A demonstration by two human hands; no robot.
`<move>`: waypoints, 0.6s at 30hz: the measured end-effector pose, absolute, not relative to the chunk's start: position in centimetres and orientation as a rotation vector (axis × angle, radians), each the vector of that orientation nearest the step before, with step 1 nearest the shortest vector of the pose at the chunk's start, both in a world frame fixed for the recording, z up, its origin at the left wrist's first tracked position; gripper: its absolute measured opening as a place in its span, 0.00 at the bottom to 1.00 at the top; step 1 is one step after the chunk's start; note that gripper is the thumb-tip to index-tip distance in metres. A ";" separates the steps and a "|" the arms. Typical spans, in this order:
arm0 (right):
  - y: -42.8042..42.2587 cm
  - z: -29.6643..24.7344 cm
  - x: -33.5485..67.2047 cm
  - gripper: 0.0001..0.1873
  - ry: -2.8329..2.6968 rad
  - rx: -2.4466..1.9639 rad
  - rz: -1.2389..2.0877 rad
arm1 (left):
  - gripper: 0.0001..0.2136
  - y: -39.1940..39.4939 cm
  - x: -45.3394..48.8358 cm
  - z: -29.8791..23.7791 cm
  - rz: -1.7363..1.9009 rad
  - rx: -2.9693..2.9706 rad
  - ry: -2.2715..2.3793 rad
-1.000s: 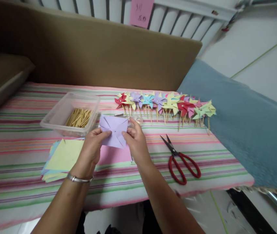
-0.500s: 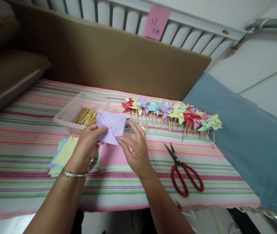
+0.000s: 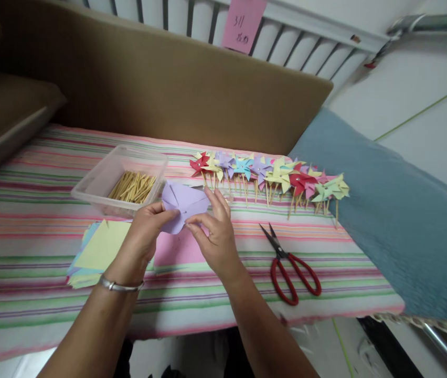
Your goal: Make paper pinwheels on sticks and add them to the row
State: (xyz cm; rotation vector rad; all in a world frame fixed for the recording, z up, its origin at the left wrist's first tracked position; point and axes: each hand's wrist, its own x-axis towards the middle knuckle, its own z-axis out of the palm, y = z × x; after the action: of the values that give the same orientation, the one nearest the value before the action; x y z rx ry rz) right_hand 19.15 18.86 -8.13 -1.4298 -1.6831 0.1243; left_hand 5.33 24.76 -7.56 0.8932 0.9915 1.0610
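Observation:
A purple paper square (image 3: pixel 186 199) with slits cut toward its middle is held above the table. My left hand (image 3: pixel 147 228) grips its left side, thumb on top near the centre. With thumb and forefinger, my right hand (image 3: pixel 213 231) pinches its lower right corner, which curls inward; the other fingers are raised. Beneath lies a pink paper sheet (image 3: pixel 176 252). Left of my left hand is a stack of coloured paper squares (image 3: pixel 103 247), a yellow one on top. Behind it stands a clear plastic box (image 3: pixel 93 191) holding short wooden sticks (image 3: pixel 132 187).
Red-handled scissors (image 3: pixel 286 262) lie slightly open on the striped tablecloth (image 3: pixel 34 252), right of my hands. Finished paper pinwheels (image 3: pixel 280 176) on sticks lie in a row at the back right. A cardboard panel (image 3: pixel 160 89) stands behind, and a blue cover (image 3: pixel 384 220) lies at right.
The purple paper's lower right corner has been bent in toward the middle by my right hand. The view has shifted slightly, so the things on the table appear a little further left.

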 end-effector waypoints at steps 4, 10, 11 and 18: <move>19.0 -8.4 19.3 0.04 -1.642 -1.465 0.115 | 0.06 24.5 5.9 -8.1 1.029 0.940 0.967; 19.1 -8.4 19.3 0.03 -1.567 -1.516 0.100 | 0.06 24.1 6.3 -8.3 0.995 0.956 0.950; 19.1 -8.4 19.3 0.03 -1.556 -1.524 0.098 | 0.06 24.1 6.3 -8.3 0.993 0.958 0.950; 19.3 -8.5 19.3 0.03 -1.540 -1.530 0.113 | 0.06 24.2 6.5 -8.3 0.973 0.925 0.938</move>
State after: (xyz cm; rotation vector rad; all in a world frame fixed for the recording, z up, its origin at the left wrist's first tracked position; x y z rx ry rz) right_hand 19.27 19.27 -8.48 -1.5301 -1.5402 0.1128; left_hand 6.46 24.16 -8.34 0.9249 0.9379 0.9733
